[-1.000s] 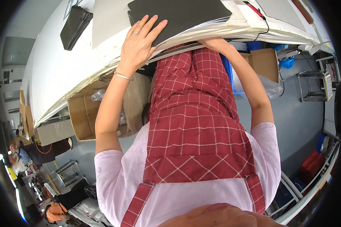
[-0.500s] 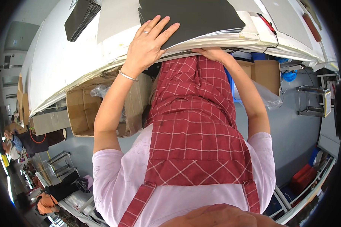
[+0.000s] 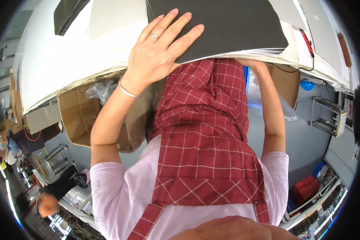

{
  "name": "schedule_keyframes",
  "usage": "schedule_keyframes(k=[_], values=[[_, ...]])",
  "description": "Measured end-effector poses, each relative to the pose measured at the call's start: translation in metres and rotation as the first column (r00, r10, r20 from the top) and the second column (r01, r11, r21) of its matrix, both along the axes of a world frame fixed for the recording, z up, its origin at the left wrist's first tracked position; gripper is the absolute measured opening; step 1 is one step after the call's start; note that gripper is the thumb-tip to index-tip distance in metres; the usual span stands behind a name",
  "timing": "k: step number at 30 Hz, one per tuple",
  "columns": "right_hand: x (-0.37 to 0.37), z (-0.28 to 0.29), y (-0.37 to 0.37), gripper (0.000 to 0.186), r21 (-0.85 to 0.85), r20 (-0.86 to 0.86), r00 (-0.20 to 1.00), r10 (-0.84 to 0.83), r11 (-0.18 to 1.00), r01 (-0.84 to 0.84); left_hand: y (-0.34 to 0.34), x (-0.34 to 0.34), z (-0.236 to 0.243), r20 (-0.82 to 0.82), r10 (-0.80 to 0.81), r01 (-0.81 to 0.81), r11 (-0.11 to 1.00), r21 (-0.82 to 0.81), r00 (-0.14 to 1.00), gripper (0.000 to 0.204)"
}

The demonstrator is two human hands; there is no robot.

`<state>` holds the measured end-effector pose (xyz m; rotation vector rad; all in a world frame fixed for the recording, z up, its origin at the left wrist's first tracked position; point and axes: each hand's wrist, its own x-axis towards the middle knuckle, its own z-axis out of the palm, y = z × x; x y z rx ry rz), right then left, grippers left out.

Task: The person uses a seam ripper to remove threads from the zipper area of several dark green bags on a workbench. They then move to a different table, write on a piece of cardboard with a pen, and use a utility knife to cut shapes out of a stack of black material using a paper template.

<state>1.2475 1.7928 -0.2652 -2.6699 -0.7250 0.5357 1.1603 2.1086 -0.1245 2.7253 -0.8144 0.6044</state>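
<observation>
My left hand (image 3: 160, 50) lies flat with fingers spread over the left part of a large black sheet (image 3: 224, 30) at the table's front edge. White layers show along the sheet's front right edge. Of my right hand (image 3: 248, 62) only the back near the wrist shows; its fingers are hidden beneath the table's front edge, so what they touch cannot be seen. To the left of the black sheet lies a pale grey sheet (image 3: 114, 20). Farther left rests a stack of black pieces (image 3: 70, 15).
A red-handled tool (image 3: 307, 42) with a black cord lies on the white table (image 3: 40, 60) at the right. Below the edge stand an open cardboard box (image 3: 78, 114) at left and another box (image 3: 286, 82) at right. A metal step stool (image 3: 328, 116) is on the floor.
My right hand has slid farther under the table edge, hiding its fingers. The black sheet appears shifted to the right in view, and the whole view has moved a little. My left hand stays on the sheet.
</observation>
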Motion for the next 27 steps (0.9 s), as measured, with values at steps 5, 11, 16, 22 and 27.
schedule_keyframes(k=[5,11,16,22,27], values=[[-0.001,0.003,-0.006,0.033,0.115,-0.064,0.997,0.049,0.993,-0.041,0.001,-0.003,0.021,-0.033,-0.024,0.025,0.999,0.039,0.999,0.078],[-0.038,0.036,0.002,0.03,0.123,-0.019,0.998,-0.056,0.991,0.058,0.006,-0.017,0.045,0.026,0.02,-0.019,1.0,-0.024,0.999,0.067],[-0.092,0.143,-0.002,0.031,0.397,0.142,0.961,0.237,0.876,-0.275,0.054,-0.021,0.071,0.284,0.408,-0.427,0.904,0.009,0.868,0.049],[-0.076,0.223,-0.072,0.023,0.68,0.134,0.89,-0.436,0.693,0.237,0.11,0.027,0.059,-0.666,0.14,-0.641,0.468,-0.608,0.733,0.039],[-0.008,0.19,-0.104,0.024,0.407,0.71,0.456,-0.536,0.841,0.356,0.093,0.086,0.07,-0.689,-0.048,-0.658,0.255,-0.709,0.724,0.058]])
